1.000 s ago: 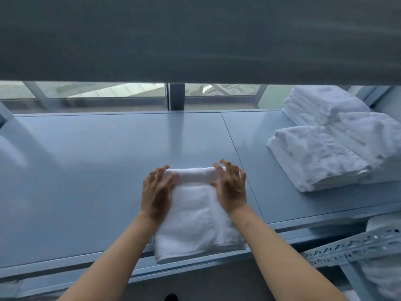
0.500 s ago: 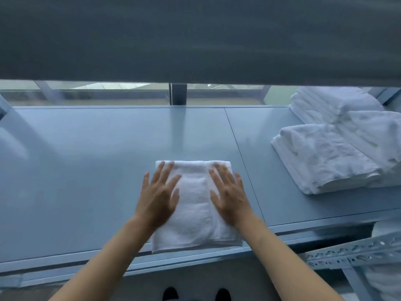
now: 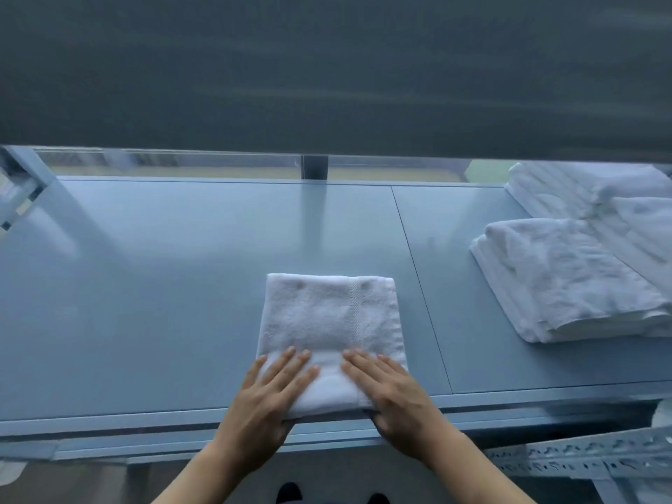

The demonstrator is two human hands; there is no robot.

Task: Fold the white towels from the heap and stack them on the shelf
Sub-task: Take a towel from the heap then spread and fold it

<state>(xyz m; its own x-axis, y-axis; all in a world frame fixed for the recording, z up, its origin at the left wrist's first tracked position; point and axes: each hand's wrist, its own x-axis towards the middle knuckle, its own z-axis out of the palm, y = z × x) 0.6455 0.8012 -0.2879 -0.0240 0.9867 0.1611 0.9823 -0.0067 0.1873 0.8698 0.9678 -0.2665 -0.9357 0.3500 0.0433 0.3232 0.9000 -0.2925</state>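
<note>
A small white towel (image 3: 329,321), folded into a neat rectangle, lies flat on the grey-blue shelf (image 3: 163,303) near its front edge. My left hand (image 3: 269,398) rests flat on the towel's near left corner, fingers straight and spread. My right hand (image 3: 392,394) presses the near right corner the same way, its thumb tucked at the towel's front edge. To the right on the same shelf stands a stack of folded white towels (image 3: 571,281), with more folded towels (image 3: 596,191) behind it.
A dark upper shelf (image 3: 327,67) hangs low across the top of the view. A perforated metal bracket (image 3: 582,456) juts out at the lower right, with white cloth (image 3: 662,416) beside it. A vertical post (image 3: 314,167) stands at the back.
Both hands have slid from the towel's far edge back along its top to the near edge, flattening it. The fingers went from curled at the far fold to straight.
</note>
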